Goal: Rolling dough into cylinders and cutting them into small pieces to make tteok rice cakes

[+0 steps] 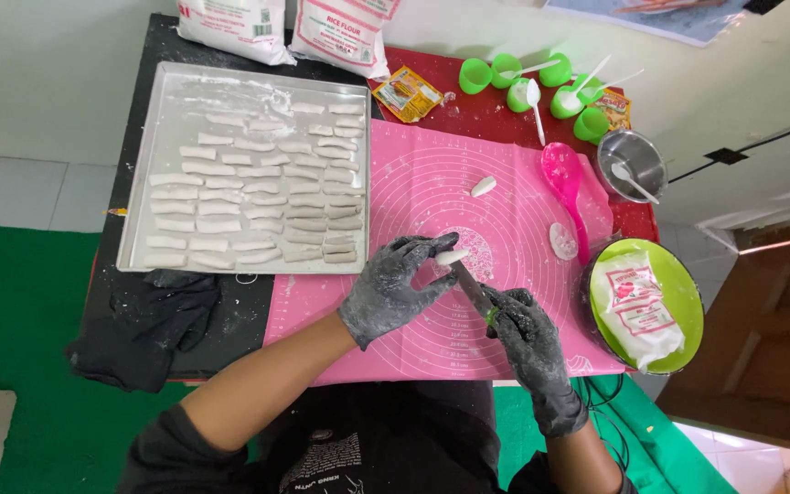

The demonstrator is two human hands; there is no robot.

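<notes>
Metal tray (168,101) holding rows of white dough sticks. Five green cups (475,75) standing. Left hand (393,285) pinching dough piece (452,257) over pink mat (432,192); right hand (528,334) gripping knife (474,287).

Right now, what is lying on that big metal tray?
The metal tray holds rows of small white dough pieces on a dusting of flour. Whatever sits beneath those pieces is covered, and the tray hides the table under it.

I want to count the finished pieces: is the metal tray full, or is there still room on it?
Partly full. The metal tray holds rows of white dough pieces across its middle and lower part; its top-left area shows bare floured metal.
</notes>
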